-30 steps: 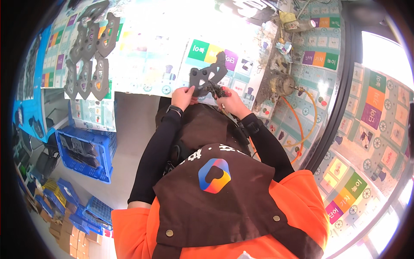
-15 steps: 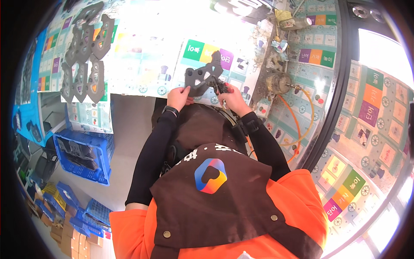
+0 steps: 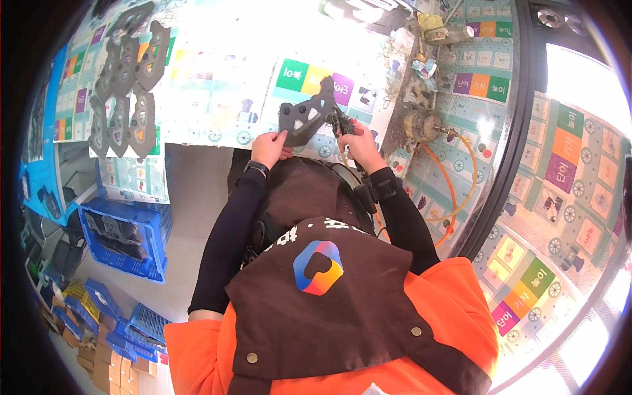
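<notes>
My left hand (image 3: 268, 150) pinches the near left corner of a dark grey moulded piece (image 3: 296, 125) with cut-out holes and a narrow arm rising to the far right. The piece sits over the front edge of the paper-covered table. My right hand (image 3: 363, 149) is wrapped round a dark, grimy spray gun (image 3: 342, 125), whose head is close beside the right side of the piece. Whether the gun touches the piece I cannot tell. Part of its handle is hidden by my fingers.
Several similar grey pieces (image 3: 142, 125) lie in rows on the table's left. A stained metal pot (image 3: 421, 124) with a yellow hose (image 3: 476, 172) and an orange hose (image 3: 453, 197) stands at right. A blue crate (image 3: 157, 253) holding dark parts is lower left.
The spray gun has shifted slightly right and away from me, so its head now sits beside the piece's right side. The left hand still grips the same corner.
</notes>
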Available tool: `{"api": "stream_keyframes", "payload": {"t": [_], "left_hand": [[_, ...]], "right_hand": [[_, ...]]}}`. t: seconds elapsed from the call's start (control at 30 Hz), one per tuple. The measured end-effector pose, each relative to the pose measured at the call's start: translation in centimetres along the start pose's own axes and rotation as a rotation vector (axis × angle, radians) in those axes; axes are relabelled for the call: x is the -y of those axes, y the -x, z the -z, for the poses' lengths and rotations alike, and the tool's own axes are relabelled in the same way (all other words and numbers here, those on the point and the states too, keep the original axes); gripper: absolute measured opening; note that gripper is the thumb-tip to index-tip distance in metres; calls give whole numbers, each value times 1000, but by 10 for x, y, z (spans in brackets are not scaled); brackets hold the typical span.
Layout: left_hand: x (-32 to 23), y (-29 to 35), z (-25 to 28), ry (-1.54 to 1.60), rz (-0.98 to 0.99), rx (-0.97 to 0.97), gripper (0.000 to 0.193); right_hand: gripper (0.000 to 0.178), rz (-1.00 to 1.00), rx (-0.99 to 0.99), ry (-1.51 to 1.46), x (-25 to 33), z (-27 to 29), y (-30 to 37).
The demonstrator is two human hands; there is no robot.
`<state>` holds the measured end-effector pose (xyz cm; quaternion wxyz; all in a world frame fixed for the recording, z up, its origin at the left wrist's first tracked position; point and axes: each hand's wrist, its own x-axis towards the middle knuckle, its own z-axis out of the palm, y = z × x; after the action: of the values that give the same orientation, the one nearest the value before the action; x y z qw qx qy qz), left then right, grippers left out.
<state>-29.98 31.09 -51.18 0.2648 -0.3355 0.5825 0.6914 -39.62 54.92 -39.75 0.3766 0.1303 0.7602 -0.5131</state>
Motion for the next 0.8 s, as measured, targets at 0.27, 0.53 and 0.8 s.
{"api": "stream_keyframes", "payload": {"t": [0.27,0.53,0.8], "left_hand": [[1,-1,1,-17,8,3,43],[0,-4,2,-19,19,8,44],[-1,-2,2,-10,29,8,44]], "right_hand": [[19,-3,-50,-56,6,3,-2],[19,1,-87,-161,9,3,-7],[17,46,-102,-165,11,-1,-8]]}}
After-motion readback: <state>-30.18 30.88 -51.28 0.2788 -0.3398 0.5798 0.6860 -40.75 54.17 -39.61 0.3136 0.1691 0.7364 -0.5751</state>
